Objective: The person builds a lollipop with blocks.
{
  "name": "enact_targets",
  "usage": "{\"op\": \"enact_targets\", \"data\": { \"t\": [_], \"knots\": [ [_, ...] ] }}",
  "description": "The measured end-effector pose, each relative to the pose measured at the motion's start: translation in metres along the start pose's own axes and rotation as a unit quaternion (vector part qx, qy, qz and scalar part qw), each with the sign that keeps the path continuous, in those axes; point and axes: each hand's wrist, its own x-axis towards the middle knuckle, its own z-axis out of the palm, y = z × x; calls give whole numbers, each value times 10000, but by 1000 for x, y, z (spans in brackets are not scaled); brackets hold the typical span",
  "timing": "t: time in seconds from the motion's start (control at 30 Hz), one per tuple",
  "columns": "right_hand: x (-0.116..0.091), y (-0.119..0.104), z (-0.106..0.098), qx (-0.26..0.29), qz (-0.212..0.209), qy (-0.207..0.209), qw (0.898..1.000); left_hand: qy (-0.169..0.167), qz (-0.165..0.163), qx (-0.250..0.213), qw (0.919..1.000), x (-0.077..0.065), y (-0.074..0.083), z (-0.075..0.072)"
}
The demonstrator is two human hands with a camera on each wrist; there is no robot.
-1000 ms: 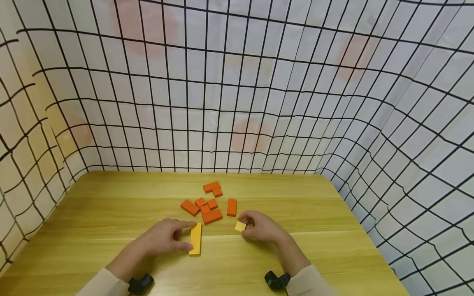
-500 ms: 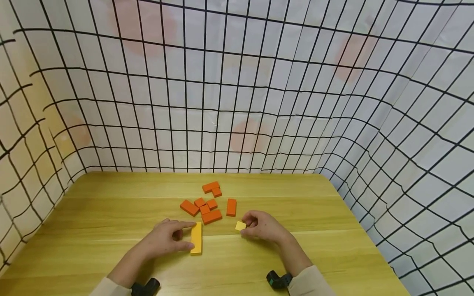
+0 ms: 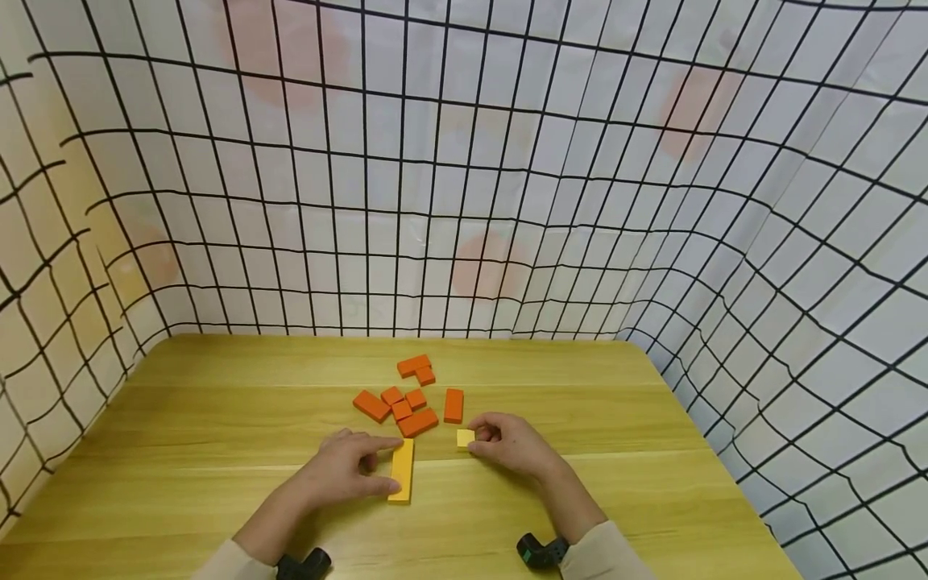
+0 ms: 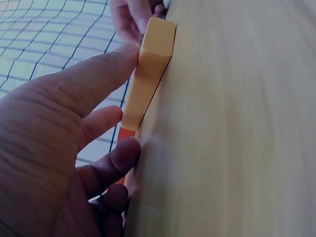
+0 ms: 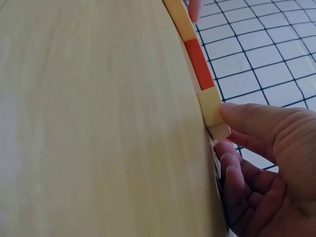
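Note:
In the head view my left hand (image 3: 348, 471) has its thumb and index finger against the left side of a long yellow block (image 3: 402, 471), which lies flat on the table. Seen from the left wrist, the thumb touches the near end of this yellow block (image 4: 148, 74) and the index finger its far end. To the right, my right hand (image 3: 515, 443) pinches a small yellow cube (image 3: 466, 439) between thumb and index finger, on or close to the tabletop. The right wrist view shows the thumb on the cube (image 5: 211, 106); part of the index finger is hidden.
Several orange blocks lie behind the hands: a cluster with a long orange block (image 3: 418, 423), a separate upright-set rectangle (image 3: 453, 406), and a pair at the back (image 3: 415, 366). Black-gridded white sheeting (image 3: 464, 177) surrounds the wooden table (image 3: 217, 403).
My left hand and the long yellow block have slid right, and the nearest orange block has shifted slightly. The cube has turned squarer and moved a little left in my right hand.

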Motion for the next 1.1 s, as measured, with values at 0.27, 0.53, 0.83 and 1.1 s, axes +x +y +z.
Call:
{"op": "enact_targets", "data": {
  "t": [0.27, 0.53, 0.83, 1.1],
  "knots": [
    [1, -5, 2, -54, 15, 77, 10000, -173, -4, 12, 9999, 17, 12, 12],
    [4, -9, 5, -124, 150, 118, 9997, 28, -153, 33, 9999, 22, 24, 26],
    [9, -18, 11, -220, 134, 46, 9997, 363, -98, -137, 9992, 20, 26, 35],
    [14, -24, 12, -259, 160, -48, 9995, 777, -481, -396, 9950, 21, 27, 43]
  ]
}}
